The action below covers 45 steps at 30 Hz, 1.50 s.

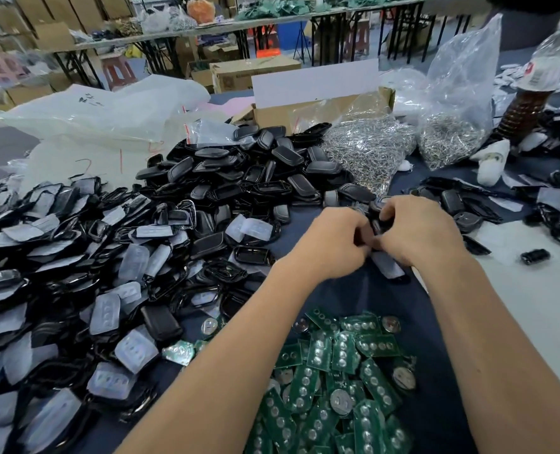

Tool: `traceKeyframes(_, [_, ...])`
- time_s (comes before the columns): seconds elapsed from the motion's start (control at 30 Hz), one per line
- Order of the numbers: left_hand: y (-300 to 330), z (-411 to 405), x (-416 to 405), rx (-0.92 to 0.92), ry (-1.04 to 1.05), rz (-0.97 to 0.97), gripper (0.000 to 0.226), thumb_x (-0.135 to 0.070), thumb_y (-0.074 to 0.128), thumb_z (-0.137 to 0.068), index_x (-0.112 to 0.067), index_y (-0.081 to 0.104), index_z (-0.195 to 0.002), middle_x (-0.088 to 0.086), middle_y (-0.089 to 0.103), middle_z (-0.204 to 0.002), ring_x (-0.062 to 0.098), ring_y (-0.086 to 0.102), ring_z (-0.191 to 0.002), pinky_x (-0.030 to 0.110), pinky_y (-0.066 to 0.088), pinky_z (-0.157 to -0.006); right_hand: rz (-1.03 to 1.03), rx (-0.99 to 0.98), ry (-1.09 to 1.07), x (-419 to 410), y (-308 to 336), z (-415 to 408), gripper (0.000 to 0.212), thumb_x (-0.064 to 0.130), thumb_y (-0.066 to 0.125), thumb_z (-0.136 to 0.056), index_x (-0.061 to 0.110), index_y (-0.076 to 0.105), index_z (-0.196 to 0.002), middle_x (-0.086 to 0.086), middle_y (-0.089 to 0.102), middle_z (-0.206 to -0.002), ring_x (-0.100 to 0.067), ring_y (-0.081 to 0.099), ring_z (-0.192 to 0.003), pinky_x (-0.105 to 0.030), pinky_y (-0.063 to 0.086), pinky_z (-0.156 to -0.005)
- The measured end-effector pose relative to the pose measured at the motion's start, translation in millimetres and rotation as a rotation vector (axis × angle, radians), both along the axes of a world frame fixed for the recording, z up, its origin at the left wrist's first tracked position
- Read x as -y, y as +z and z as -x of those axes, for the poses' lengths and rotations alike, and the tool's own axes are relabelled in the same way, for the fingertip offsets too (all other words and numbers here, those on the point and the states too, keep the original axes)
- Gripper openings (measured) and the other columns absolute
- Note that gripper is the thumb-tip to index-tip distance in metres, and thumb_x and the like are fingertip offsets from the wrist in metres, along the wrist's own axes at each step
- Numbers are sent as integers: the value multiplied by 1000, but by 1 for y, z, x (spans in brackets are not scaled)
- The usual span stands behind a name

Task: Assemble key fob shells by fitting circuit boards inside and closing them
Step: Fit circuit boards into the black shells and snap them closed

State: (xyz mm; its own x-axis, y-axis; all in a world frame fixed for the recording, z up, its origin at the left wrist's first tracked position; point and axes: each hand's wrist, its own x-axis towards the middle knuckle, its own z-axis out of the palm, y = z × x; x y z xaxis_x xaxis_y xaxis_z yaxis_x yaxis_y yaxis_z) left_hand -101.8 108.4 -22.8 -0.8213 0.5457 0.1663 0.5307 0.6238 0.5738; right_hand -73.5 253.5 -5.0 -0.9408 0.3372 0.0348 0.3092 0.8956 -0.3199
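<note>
nearest, a heap of green circuit boards (334, 381) with round silver contacts lies on the dark blue surface (337, 296), between the two bare forearms. left of it a wide spread of black shell halves and translucent button pads (75, 273) covers the surface out to the frame's left edge.

above the boards the two hands meet. the left hand (331, 244) has its fingers curled and its thumb pressed toward the right hand; the right hand (416, 231) has its fingers (391, 209) curled over the top of a black key fob shell (375, 208), which both hands pinch between them above the surface. a pale pad and a dark piece (386, 267) show just under the hands, but i cannot tell whether they are held or lying on the surface. whether a board already sits inside the shell is hidden.

to the right a small black part (534, 256) lies alone on a white sheet (534, 306). beyond the hands a mound of black shells (255, 172) rises, and just beside it on the right stand clear bags of silver metal rings (370, 149). behind those are an open cardboard box (321, 106), white plastic bags (92, 113) on the left, and a water bottle (547, 60) at the far right. farthest off, blurred long tables and cartons fill the room.
</note>
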Motion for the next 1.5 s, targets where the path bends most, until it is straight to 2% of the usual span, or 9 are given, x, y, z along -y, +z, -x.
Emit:
traceKeyframes(0.27, [1, -12, -20, 61, 16, 78, 33, -38, 88, -76, -19, 70, -97, 2, 56, -98, 25, 58, -90, 37, 50, -74, 117, -92, -51, -15, 7, -2, 24, 12, 73, -79, 20, 78, -101, -12, 75, -105, -35, 68, -101, -35, 53, -85])
traceKeyframes(0.57, [12, -14, 10, 166, 191, -90, 35, -23, 93, -73, -17, 58, -74, 0, 65, -68, 26, 72, -72, 44, 61, -68, 170, -344, -66, -13, 1, -2, 7, 12, 79, -83, 9, 80, -89, -16, 76, -86, -39, 70, -91, -41, 58, -87])
traceKeyframes(0.73, [24, 15, 77, 114, 577, -223, 31, -29, 93, -72, -18, 64, -76, -2, 68, -71, 21, 71, -72, 33, 58, -68, 553, -459, 56, 22, 0, 8, 11, 12, 84, -84, 21, 81, -90, 19, 66, -67, 10, 61, -60, -9, 44, -62])
traceKeyframes(0.83, [27, 29, 116, -6, 716, -58, 30, -32, 88, -77, -19, 62, -83, -2, 67, -86, 22, 68, -86, 34, 53, -76, 1025, -312, 151, 54, -7, 11, 23, 6, 80, -90, 25, 74, -79, 15, 72, -72, 2, 64, -67, -15, 44, -53])
traceKeyframes(0.93, [27, 28, 134, -171, 806, 112, 25, -40, 78, -89, -20, 66, -97, 3, 67, -104, 23, 62, -101, 36, 50, -90, 1152, -185, 274, 80, -17, 9, 20, 8, 74, -95, 27, 75, -89, 2, 71, -85, -7, 62, -76, -18, 45, -54])
traceKeyframes(1.0, [28, 18, 138, -154, 780, -93, 21, -41, 71, -95, -20, 69, -94, 1, 70, -95, 18, 65, -90, 31, 51, -82, 1127, -166, 352, 91, -23, 7, 22, 9, 73, -96, 30, 77, -92, -6, 72, -90, -4, 63, -75, -15, 46, -56])
traceKeyframes(1.13, [22, -15, 134, 369, 454, -526, 15, -26, 72, -97, -11, 76, -96, 14, 77, -92, 19, 74, -80, 27, 60, -66, 1032, -188, 489, 100, -25, 6, 17, 11, 81, -90, 27, 81, -90, -14, 78, -90, -11, 68, -76, -23, 53, -66])
traceKeyframes(1.3, [13, -38, 149, 434, 534, -878, 5, -5, 73, -94, 0, 74, -92, 13, 73, -86, 16, 73, -76, 25, 61, -68, 1073, -175, 465, 118, -25, 11, 12, 21, 86, -86, 16, 77, -91, -4, 76, -72, -10, 64, -60, -22, 53, -56])
traceKeyframes(1.5, [10, -52, 190, 365, 642, -792, 17, -1, 79, -88, -3, 63, -82, 16, 72, -85, 25, 75, -78, 33, 63, -67, 1110, -113, 538, 164, -13, 18, 12, -1, 75, -92, 11, 74, -89, 6, 69, -59, -2, 57, -49, -15, 46, -48])
